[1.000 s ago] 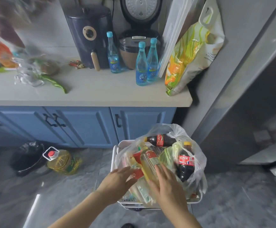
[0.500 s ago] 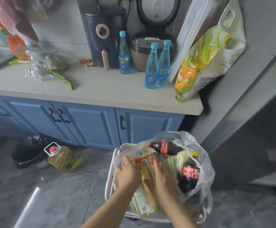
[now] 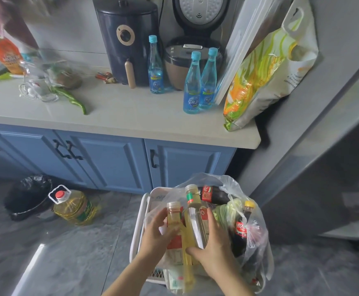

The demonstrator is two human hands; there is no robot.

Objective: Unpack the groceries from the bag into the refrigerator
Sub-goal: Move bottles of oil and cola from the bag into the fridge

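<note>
A clear plastic grocery bag (image 3: 257, 227) sits in a white basket (image 3: 141, 212) on the floor. Out of the bag rise two bottles of yellow drink. My left hand (image 3: 156, 233) grips the left yellow bottle (image 3: 174, 218). Around the right yellow bottle (image 3: 193, 208) curls my right hand (image 3: 213, 242). Still in the bag are a lying cola bottle (image 3: 213, 194), an upright cola bottle (image 3: 241, 227) and some green leafy vegetable (image 3: 225, 210). The grey refrigerator (image 3: 315, 116) stands at the right, its inside dark and blurred.
Blue cabinets (image 3: 110, 159) carry a pale counter (image 3: 120, 112) with three blue bottles, an air fryer (image 3: 127, 43), a rice cooker (image 3: 195, 50), a corn-printed sack (image 3: 266, 69) and a green pepper (image 3: 71, 99). An oil jug (image 3: 76, 207) and a black bin (image 3: 27, 196) stand on the floor.
Both hands closed round the two yellow bottles and lifted them up out of the bag. The camera came closer to the counter.
</note>
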